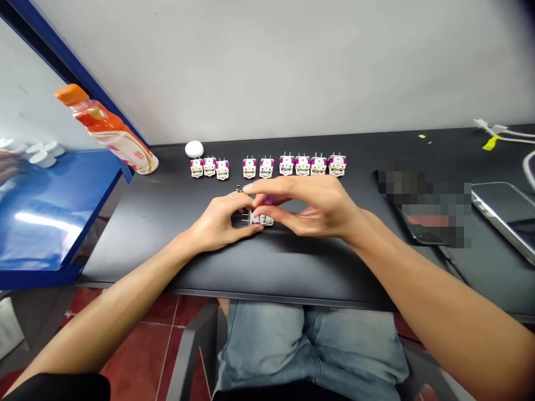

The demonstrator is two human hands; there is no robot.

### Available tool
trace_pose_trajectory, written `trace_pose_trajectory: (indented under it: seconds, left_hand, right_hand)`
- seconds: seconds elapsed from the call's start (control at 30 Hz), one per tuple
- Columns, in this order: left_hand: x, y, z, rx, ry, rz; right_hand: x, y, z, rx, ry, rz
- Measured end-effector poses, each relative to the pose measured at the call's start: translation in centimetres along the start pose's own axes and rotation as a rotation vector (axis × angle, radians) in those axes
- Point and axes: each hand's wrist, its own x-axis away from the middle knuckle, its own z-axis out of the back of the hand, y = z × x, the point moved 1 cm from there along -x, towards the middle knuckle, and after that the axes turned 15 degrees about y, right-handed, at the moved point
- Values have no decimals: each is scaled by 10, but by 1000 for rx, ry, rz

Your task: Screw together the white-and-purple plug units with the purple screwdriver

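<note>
A small white and purple plug part (256,219) with thin metal pins lies on its side low over the black table, pins pointing left. My left hand (219,221) is closed around it, thumb at its near side, fingers partly hidden behind. Over the same part, my right hand (311,205) has thumb and fingers pinched together on a translucent purple piece (270,199). Fingers cover most of that piece, so its kind does not show. A dark ring-like item sits by the left index finger, too small to make out.
Several similar plug parts (286,165) stand in a row near the wall, beside a round white object (194,149). An orange-capped bottle (121,142) stands at the left. To the right are a phone-like device (507,214), a blurred dark object and white cables (514,133).
</note>
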Motion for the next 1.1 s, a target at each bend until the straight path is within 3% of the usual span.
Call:
trace_pose_trajectory:
  seconds: [0.17, 0.3, 0.4, 0.53, 0.67, 0.8, 0.93, 1.1]
  left_hand:
    - [0, -2, -1, 14, 1, 6]
    - [1, -5, -2, 13, 12, -21]
    - [0, -6, -2, 27, 18, -5]
    - [0, -7, -2, 13, 7, -38]
    - [-1, -11, -2, 32, 14, -38]
    - [-2, -11, -2, 25, -7, -10]
    - [-3, -10, -1, 14, -16, 38]
    - [-3, -11, -1, -5, -31, 40]
  right_hand:
    - [-1, 0, -1, -8, -71, 22]
    - [-1, -1, -1, -21, -15, 26]
    - [0, -1, -2, -33, -87, -1]
    - [1, -1, -2, -25, -16, 6]
    - [2, 0, -5, -49, -97, -12]
    - [2, 2, -4, 6, -52, -2]
    - [1, 3, -1, 26, -168, -21]
    - [3, 2, -1, 229, -95, 150]
